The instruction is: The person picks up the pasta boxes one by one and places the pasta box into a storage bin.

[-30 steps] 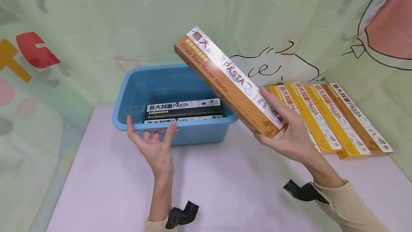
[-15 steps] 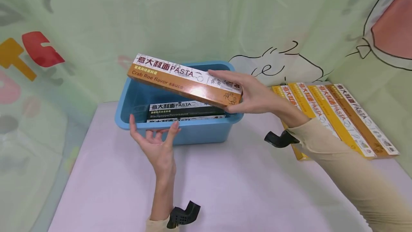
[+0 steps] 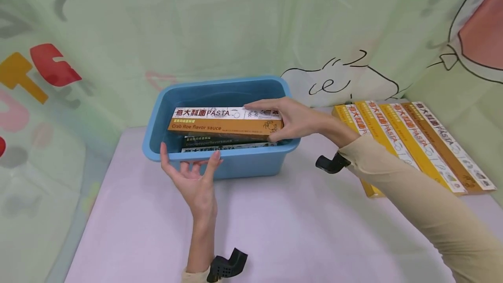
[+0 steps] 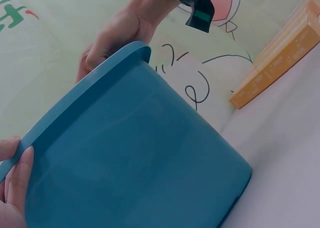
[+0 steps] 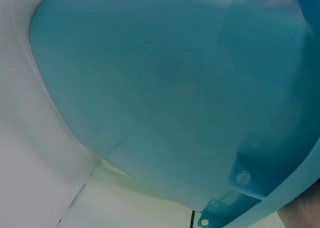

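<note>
My right hand (image 3: 300, 119) grips the right end of a brown and white crab roe pasta box (image 3: 220, 125), thumb in front and fingers behind. The box lies level within the mouth of a blue plastic bin (image 3: 251, 163), above black pepper pasta boxes (image 3: 208, 141) that it partly covers. With my left hand (image 3: 196, 187) I hold the bin's front rim. The left wrist view shows those left fingers (image 4: 20, 180) beneath the rim and the thumb over it. In the right wrist view the bin's outer wall (image 5: 165, 87) fills most of the picture, and the pasta box cannot be seen.
To the right, several yellow and brown pasta boxes (image 3: 416, 143) lie side by side on the pale table (image 3: 306, 230), partly behind my right sleeve (image 3: 412, 200). A green printed cloth (image 3: 220, 21) hangs behind the bin and along both sides.
My right hand has carried the crab roe pasta box leftward and down from the bin's right side into its mouth, turning it from steeply slanted to level. The left hand keeps its hold.
</note>
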{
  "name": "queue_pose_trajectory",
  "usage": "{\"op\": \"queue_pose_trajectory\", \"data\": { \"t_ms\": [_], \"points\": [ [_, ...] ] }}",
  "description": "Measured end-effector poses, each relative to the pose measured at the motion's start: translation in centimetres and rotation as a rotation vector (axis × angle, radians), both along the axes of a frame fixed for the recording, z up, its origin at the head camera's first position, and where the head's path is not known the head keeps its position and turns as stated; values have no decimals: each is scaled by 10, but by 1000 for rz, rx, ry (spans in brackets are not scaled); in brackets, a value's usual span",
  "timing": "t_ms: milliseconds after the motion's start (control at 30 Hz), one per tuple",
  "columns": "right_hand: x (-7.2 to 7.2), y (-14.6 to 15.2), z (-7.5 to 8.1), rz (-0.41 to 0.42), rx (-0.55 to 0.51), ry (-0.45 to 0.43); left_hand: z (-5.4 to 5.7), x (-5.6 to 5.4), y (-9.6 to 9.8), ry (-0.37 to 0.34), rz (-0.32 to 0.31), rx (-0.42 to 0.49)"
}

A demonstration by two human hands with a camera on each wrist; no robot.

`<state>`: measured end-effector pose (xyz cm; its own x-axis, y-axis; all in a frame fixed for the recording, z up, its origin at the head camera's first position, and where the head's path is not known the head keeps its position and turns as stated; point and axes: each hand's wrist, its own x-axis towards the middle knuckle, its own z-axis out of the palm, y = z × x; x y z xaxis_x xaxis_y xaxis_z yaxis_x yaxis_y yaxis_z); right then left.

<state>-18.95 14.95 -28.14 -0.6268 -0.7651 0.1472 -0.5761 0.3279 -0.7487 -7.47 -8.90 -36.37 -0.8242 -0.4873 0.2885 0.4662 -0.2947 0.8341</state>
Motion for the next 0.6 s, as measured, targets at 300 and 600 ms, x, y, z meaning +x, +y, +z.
{"op": "queue_pose_trajectory", "data": {
  "t_ms": [300,600],
  "points": [
    [-12,-11,-2,76,96,26,1,-1,2,11,-1,-3],
    [-13,-21,-2,88,164,17,-1,0,2,21,-10,11]
  ]
}}
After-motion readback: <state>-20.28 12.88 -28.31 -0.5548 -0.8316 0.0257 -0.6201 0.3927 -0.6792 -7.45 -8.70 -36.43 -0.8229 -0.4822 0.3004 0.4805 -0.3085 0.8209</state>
